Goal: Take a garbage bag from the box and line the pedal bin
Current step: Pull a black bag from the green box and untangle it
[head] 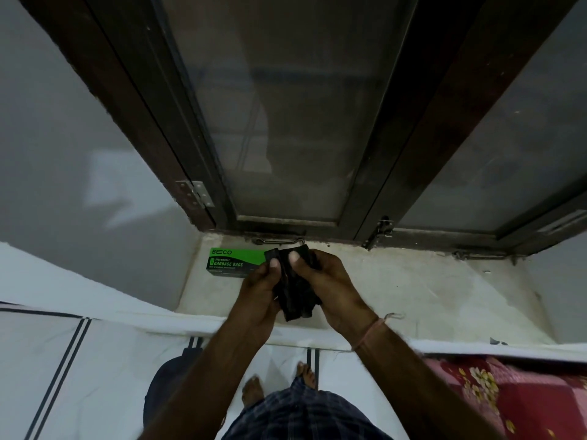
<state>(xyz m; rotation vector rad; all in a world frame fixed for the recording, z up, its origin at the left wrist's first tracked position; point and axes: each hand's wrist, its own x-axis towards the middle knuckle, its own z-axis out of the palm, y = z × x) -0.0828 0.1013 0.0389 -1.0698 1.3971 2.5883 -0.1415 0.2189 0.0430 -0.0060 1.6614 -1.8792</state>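
A pale sill [397, 281] runs below the window [286, 122]. The green box [232, 263] lies on it, near the left wall.

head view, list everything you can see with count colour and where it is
garbage bag box: one, green and black, lying on the window sill at its left end
garbage bag: one, black, folded, held above the sill between both hands
window sill: one, pale grey, below the window
window: dark brown frame, frosted panes, shut, across the top
hinge: one, silver metal, on the frame at left
latch: one, metal, on the frame's lower right
sheet: one, white with dark stripes, lower left
floral cloth: one, red, lower right
left hand: one, gripping the bag
right hand: one, gripping the bag, thread on wrist
feet: two, bare, at the bottom
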